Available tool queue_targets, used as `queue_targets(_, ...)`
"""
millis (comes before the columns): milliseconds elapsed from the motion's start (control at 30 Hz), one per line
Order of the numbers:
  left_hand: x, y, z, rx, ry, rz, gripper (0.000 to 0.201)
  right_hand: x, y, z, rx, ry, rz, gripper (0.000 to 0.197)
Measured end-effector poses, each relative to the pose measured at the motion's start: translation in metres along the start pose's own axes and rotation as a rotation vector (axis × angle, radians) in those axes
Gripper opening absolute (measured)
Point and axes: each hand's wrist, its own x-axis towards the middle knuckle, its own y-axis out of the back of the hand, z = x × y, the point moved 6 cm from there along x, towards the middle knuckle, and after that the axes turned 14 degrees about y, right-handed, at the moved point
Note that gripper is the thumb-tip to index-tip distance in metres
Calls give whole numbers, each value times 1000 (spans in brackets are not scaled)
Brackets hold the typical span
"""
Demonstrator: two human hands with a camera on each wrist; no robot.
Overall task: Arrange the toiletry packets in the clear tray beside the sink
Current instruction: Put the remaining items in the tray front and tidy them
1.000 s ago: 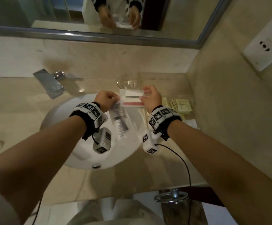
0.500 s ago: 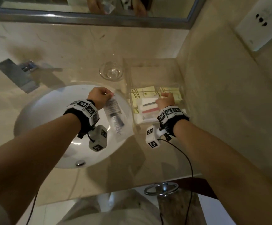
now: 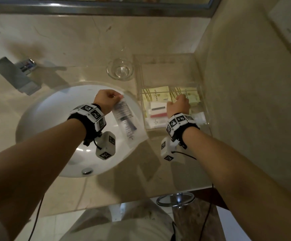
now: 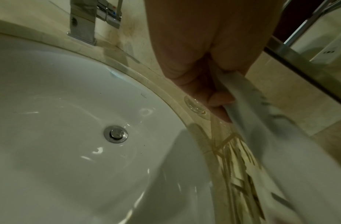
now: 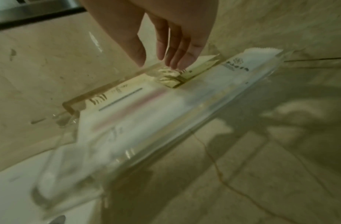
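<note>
A clear tray (image 3: 201, 87) stands on the counter right of the sink (image 3: 42, 122). In it lie yellow packets (image 3: 156, 94), a white packet with a red stripe (image 3: 157, 111) and other white packets (image 5: 240, 75). My right hand (image 3: 178, 104) hovers inside the tray with straight fingers (image 5: 177, 50) just above a yellow packet (image 5: 171, 76), holding nothing. Over the sink's right edge, my left hand (image 3: 106, 100) pinches the top of a clear printed packet (image 3: 125, 119), which hangs down; the same packet (image 4: 265, 133) shows blurred in the left wrist view.
A small glass bowl (image 3: 120, 70) sits behind the sink, left of the tray. A chrome tap (image 3: 16, 75) stands at the back left. A wall (image 3: 245, 101) rises close to the tray's right side. A mirror frame (image 3: 106, 10) runs along the back.
My right hand carried the red-striped white packet down into the tray, let it go and opened. The left hand kept its clear packet over the sink.
</note>
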Motion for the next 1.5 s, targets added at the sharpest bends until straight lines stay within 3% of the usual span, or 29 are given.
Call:
queue_targets(67, 0, 2, 6, -42, -14, -9, 23, -3, 7, -8, 20, 38, 8, 28)
queue_targets(133, -1, 3, 14, -77, -30, -16, 25, -5, 6, -17, 174, 58, -75, 35)
queue_targets(200, -5, 5, 25, -81, -55, -9, 22, -16, -1, -32, 363, 36, -284, 48)
queue_targets(267, -7, 7, 34, -134, -75, 8, 22, -29, -8, -46, 350, 57, -546, 59)
queue_targets(367, -11, 16, 44, -185, -92, 58, 23, -42, -8, -57, 268, 143, -773, 44)
queue_targets(400, -11, 17, 46, -190, -99, 63, 23, -44, -6, -59, 272, 148, -800, 38)
queue_targets(500, -11, 18, 48, -196, -100, 41, 24, -47, -2, -66, 266, 182, -836, 44)
queue_targets(600, -22, 15, 51, -252, -50, -5, 22, -49, 4, -72, 171, 251, -815, 45)
queue_targets(733, -27, 4, 42, -339, 157, -167, 59, -42, 8, -72, 193, 264, -647, 41)
queue_targets(833, -25, 2, 39, -308, 222, -226, 70, -37, 17, -75, 87, 377, -482, 31)
queue_targets(867, -25, 2, 39, -314, 227, -235, 66, -37, 21, -78, 22, 435, -437, 28)
queue_targets(1000, -26, -6, 42, -336, 146, -275, 15, -37, 32, -87, -198, 631, -326, 28)
queue_targets(1100, -25, -7, 43, -350, 85, -248, 15, -34, 35, -82, -165, 641, -243, 29)
queue_targets(1167, -24, -6, 46, -409, 71, -236, 22, -30, 36, -75, -168, 611, -192, 38)
queue_targets(1233, -22, -7, 49, -445, 58, -232, 30, -25, 34, -64, -173, 533, -217, 60)
queue_targets(1333, -20, -8, 51, -443, 38, -234, 26, -20, 30, -51, -38, 442, -288, 79)
queue_targets(1500, -22, -16, 54, -465, -13, -322, 29, -17, 28, -35, 234, 192, -304, 62)
